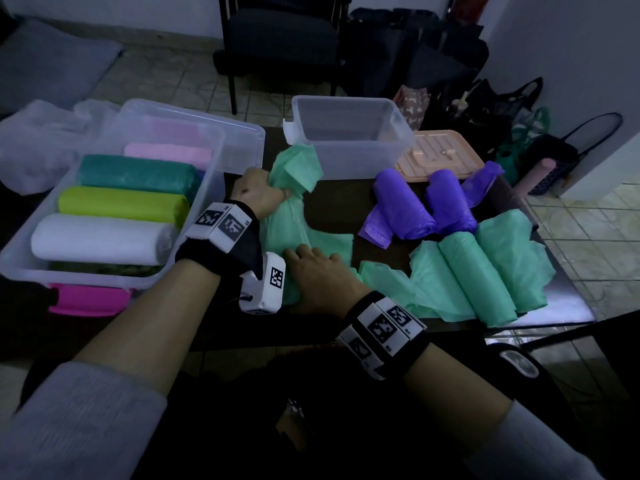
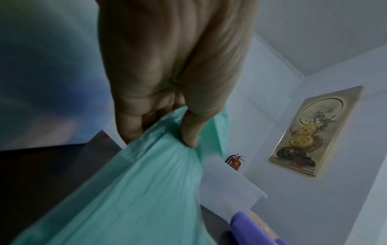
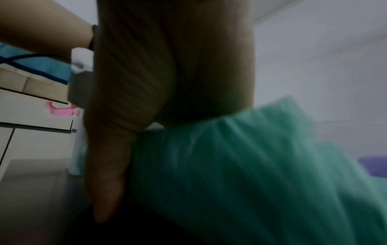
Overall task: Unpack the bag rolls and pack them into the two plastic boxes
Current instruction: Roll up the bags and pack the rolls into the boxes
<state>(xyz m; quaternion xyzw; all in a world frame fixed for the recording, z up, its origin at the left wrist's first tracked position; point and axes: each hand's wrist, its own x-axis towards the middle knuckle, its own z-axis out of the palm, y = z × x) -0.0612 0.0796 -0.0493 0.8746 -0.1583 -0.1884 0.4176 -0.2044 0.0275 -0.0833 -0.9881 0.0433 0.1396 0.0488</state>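
Note:
A mint green bag strip [image 1: 294,168] [image 2: 146,182] runs across the dark table [image 1: 329,209] between my hands. My left hand [image 1: 258,194] [image 2: 161,132] grips its far, bunched end between thumb and fingers. My right hand [image 1: 313,268] [image 3: 167,82] lies over the near rolled part [image 1: 291,292] [image 3: 230,165], fingers bent over it. The left clear box [image 1: 86,277] holds white [image 1: 97,239], lime [image 1: 117,202], teal [image 1: 135,173] and pink [image 1: 166,155] rolls. The right clear box [image 1: 349,161] stands empty. Two purple rolls [image 1: 403,206] and two green rolls [image 1: 474,278] lie at the right.
A peach lid [image 1: 436,154] lies behind the purple rolls, a pink lid [image 1: 86,299] under the left box. Crumpled clear plastic [image 1: 38,140] sits far left. A dark chair [image 1: 280,39] and several bags on the floor [image 1: 502,112] stand beyond the table.

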